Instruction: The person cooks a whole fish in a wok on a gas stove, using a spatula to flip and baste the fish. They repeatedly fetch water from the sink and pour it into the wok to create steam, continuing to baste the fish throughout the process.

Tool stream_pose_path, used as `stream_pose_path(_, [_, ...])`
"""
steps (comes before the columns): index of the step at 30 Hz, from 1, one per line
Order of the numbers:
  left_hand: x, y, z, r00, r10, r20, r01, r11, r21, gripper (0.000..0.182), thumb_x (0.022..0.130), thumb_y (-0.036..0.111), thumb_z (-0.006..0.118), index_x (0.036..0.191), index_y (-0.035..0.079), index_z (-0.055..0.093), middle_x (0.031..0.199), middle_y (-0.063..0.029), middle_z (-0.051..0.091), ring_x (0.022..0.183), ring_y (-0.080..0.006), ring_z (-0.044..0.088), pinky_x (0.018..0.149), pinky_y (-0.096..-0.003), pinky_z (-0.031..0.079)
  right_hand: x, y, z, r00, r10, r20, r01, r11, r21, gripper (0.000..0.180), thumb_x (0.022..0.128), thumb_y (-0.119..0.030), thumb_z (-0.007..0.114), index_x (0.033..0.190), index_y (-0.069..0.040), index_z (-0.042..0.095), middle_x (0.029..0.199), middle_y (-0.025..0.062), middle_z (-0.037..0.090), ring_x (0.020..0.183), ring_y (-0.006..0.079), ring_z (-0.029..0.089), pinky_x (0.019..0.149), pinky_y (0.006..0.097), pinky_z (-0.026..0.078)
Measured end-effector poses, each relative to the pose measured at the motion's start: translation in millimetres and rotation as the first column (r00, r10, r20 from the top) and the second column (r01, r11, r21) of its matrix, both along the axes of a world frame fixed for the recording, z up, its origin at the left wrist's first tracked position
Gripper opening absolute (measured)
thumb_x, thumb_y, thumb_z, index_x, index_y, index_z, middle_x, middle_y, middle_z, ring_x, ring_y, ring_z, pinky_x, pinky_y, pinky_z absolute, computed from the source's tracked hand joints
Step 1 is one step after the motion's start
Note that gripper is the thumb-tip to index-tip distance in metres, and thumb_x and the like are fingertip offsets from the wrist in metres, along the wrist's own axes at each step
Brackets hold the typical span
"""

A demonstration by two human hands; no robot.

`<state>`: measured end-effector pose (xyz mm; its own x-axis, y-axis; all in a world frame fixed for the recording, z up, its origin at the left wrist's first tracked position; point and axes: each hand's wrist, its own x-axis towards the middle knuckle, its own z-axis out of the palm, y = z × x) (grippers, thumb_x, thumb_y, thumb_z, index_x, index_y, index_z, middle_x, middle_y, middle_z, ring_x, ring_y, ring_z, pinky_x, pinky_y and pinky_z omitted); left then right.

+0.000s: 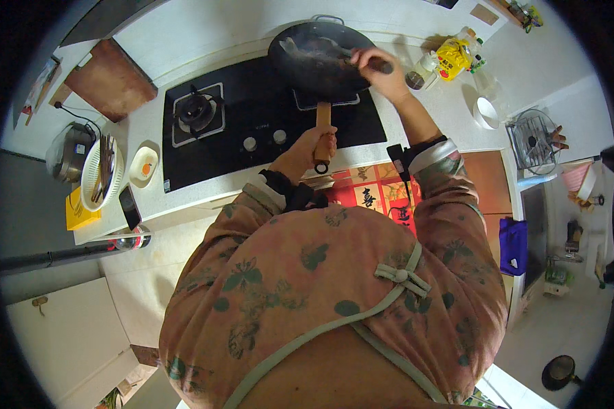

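Note:
A black wok is over the right burner of a black glass gas hob, tilted so its inside faces me. My left hand grips the wok's wooden handle. In my right hand is a spatula with a dark wooden grip, its metal end down in the wok. Some food lies in the wok, but haze and shadow hide what kind. Part of the right burner's pan support shows below the wok.
Left of the hob are a white basket with chopsticks, a small dish and a phone at the counter edge. To the right stand a glass jar, a yellow packet and a white bowl. The left burner holds no pan.

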<state>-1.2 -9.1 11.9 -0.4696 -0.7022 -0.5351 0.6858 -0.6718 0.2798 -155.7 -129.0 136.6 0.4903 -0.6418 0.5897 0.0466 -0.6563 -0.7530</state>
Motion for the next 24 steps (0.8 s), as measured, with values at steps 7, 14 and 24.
stream_pose_path(7, [-0.8, 2.5, 1.8, 0.999, 0.007, 0.046, -0.004, 0.997, -0.073, 0.017, 0.077, 0.013, 0.061, 0.07, 0.008, 0.046, 0.059, 0.0008, 0.051, 0.045, -0.008, 0.049, 0.043, -0.021, 0.044, -28.5, -0.4, 44.0, 0.982, 0.045, -0.185, -0.072, 0.987, -0.142, 0.022, 0.066, 0.016, 0.051, 0.072, -0.005, 0.051, 0.089, 0.0063, 0.061, 0.102, 0.0204, 0.054, 0.084, 0.0284, 0.044])
stream_pose_path(14, [-0.6, 1.8, 0.1, 0.998, 0.021, 0.062, -0.018, 0.999, -0.043, 0.018, 0.075, 0.012, 0.062, 0.07, 0.008, 0.046, 0.058, -0.0001, 0.05, 0.046, -0.0094, 0.048, 0.043, -0.0215, 0.044, -21.9, 24.8, 42.2, 0.885, 0.188, -0.425, -0.237, 0.969, -0.066, 0.019, 0.064, 0.012, 0.052, 0.069, -0.006, 0.047, 0.085, 0.0054, 0.059, 0.099, 0.0228, 0.055, 0.081, 0.0286, 0.044])
stream_pose_path(24, [1.7, -0.7, -6.0, 0.998, 0.005, 0.057, -0.001, 0.998, -0.067, 0.018, 0.076, 0.013, 0.063, 0.069, 0.009, 0.047, 0.057, 0.0005, 0.049, 0.045, -0.0094, 0.047, 0.043, -0.0235, 0.042, -17.8, 39.9, -9.3, 0.928, 0.088, -0.362, -0.221, 0.912, -0.344, 0.021, 0.062, 0.009, 0.056, 0.069, -0.006, 0.044, 0.083, 0.0077, 0.058, 0.098, 0.0301, 0.056, 0.089, 0.0399, 0.04])
